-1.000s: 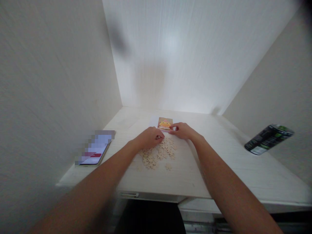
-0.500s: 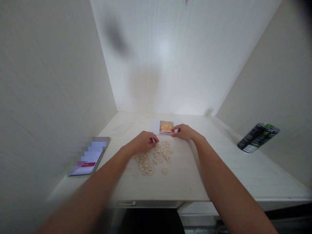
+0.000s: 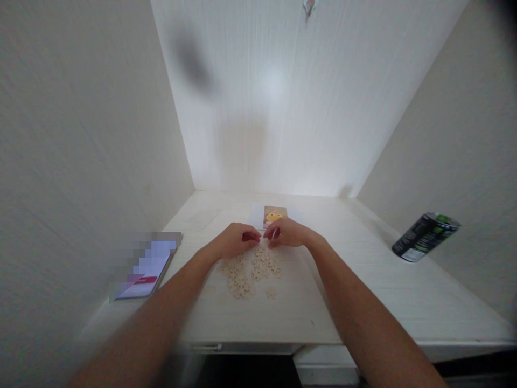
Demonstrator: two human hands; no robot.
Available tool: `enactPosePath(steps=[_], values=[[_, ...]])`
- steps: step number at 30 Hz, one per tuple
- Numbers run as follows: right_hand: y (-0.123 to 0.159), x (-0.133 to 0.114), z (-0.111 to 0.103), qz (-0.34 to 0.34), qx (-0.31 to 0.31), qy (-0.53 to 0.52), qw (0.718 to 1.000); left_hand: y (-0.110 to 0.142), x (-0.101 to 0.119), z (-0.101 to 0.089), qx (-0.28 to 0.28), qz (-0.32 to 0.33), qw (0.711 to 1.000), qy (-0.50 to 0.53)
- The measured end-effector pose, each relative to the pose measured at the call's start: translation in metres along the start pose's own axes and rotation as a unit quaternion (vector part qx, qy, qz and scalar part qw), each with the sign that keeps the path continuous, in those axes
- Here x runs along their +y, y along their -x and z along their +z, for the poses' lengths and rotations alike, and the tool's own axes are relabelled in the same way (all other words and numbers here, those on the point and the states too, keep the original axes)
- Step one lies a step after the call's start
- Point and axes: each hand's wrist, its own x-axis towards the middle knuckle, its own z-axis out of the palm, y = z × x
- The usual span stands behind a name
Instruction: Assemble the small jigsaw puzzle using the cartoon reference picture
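Observation:
Small pale jigsaw puzzle pieces (image 3: 241, 280) lie in a loose pile on the white table, with a little separate cluster (image 3: 270, 292) to the right. My left hand (image 3: 238, 240) is at the pile's far edge, its thumb and fingers curled into a pinch. Close by on the right, my right hand (image 3: 287, 233) pinches too, and the two sets of fingertips nearly meet. Whatever sits between the fingertips is too small to make out. Behind my right hand is a picture card (image 3: 274, 212) with a yellow cartoon figure, its lower part hidden.
A phone (image 3: 151, 264) with a lit screen lies at the left by the side wall. On the right stands a black and green can (image 3: 424, 237). White walls (image 3: 250, 97) enclose the table (image 3: 283, 323) at the back and sides.
My right hand has moved left from the picture card to beside my left hand. My left hand stays almost in place. The view has tilted up slightly.

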Motion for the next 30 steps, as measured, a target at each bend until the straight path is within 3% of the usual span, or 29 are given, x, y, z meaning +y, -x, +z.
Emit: enactPosePath(steps=[7,12,19,30], values=[[0.001,0.000,0.001,0.003,-0.003,-0.005,1.000,-0.002,0.000,0.001,0.066,-0.029,0.997,-0.035],[0.000,0.004,0.001,-0.001,0.003,-0.009,1.000,-0.002,0.003,-0.001,0.068,-0.033,0.995,-0.071],[-0.001,0.007,0.002,-0.005,0.012,-0.019,1.000,-0.004,-0.004,0.000,0.080,-0.034,0.995,-0.044],[-0.014,0.004,0.016,-0.007,0.105,0.007,0.994,-0.004,-0.002,-0.001,0.085,-0.031,0.988,-0.122]])
